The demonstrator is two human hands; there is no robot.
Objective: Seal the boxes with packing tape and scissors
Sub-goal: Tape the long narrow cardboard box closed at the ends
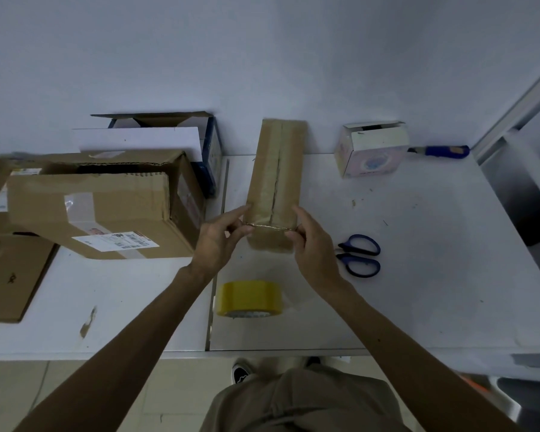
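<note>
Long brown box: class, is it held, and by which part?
Yes. The left hand pinches the long brown box at its near left corner, the right hand at its near right corner.

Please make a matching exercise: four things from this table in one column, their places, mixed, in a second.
1 tape roll
2 scissors
3 long brown box
4 small pale box

A gripped by left hand and right hand
B right of the right hand
C far side, beside the blue-handled knife
D near edge of the table

Pairs: 1-D, 2-B, 3-A, 4-C
</note>
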